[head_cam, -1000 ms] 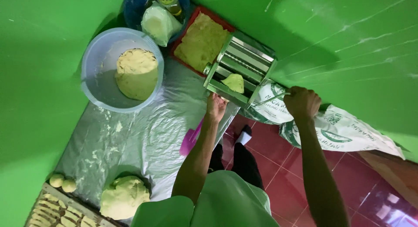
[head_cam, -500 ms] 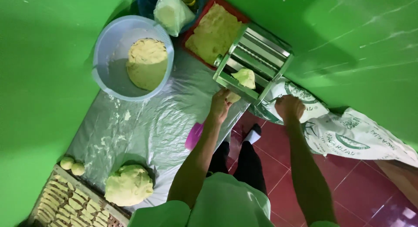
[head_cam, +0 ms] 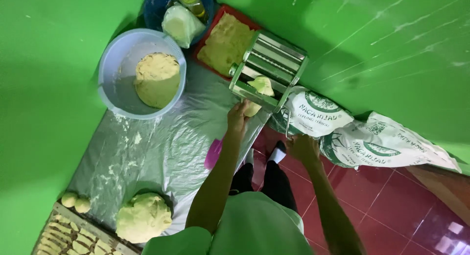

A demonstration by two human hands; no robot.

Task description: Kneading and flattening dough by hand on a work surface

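Head view, near first: tray of shaped dough pieces (head_cam: 73, 238) at the bottom left, two small dough balls (head_cam: 76, 202) beside it, then a big dough lump (head_cam: 143, 217) on the plastic sheet (head_cam: 161, 147). Left hand (head_cam: 239, 117) is partly closed, fingers on the pale dough piece (head_cam: 258, 91) at the metal roller machine (head_cam: 269, 71). Right hand (head_cam: 302, 147) is curled at the crank handle (head_cam: 288, 125); grip looks closed, can't tell how tight. Dough looks soft, light, stretchy, likely tears if pulled; support it from below at the edge. Pink scraper (head_cam: 213, 153) lies near the left arm. Farther: blue basin (head_cam: 110, 71) with dough, red tray (head_cam: 227, 39), printed sacks (head_cam: 372, 142) crowd the right side.
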